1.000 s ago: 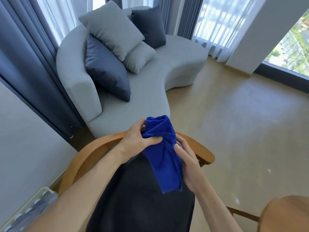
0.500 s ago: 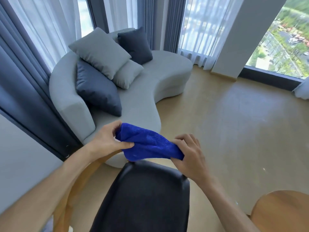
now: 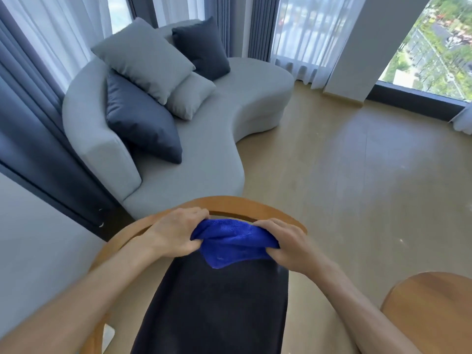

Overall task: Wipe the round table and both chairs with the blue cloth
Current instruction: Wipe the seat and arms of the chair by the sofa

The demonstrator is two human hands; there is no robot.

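Blue cloth (image 3: 233,240) is held bunched between the two hands at the top of the chair's dark backrest (image 3: 219,302), just inside the curved wooden rail (image 3: 229,203) that wraps behind it. The left hand (image 3: 176,235) is curled around the cloth's left end, and the right hand (image 3: 283,247) is clenched on its right end, so the cloth's long axis runs left to right across the top edge of the backrest, level with both hands. A loose flap is seen hanging down over the dark back between them. Neither hand is nearer than the other; the cloth is stretched evenly from one to the other. The chair lies straight below and ahead of the hands, its backrest running down toward the viewer, so a downward stroke along the back seems the natural coming move, or a sideways one along the rail. The round surface (image 3: 431,310) is glimpsed at the lower right, well apart from the cloth. Whether the cloth is pressed against the backrest or held just off it cannot be told.
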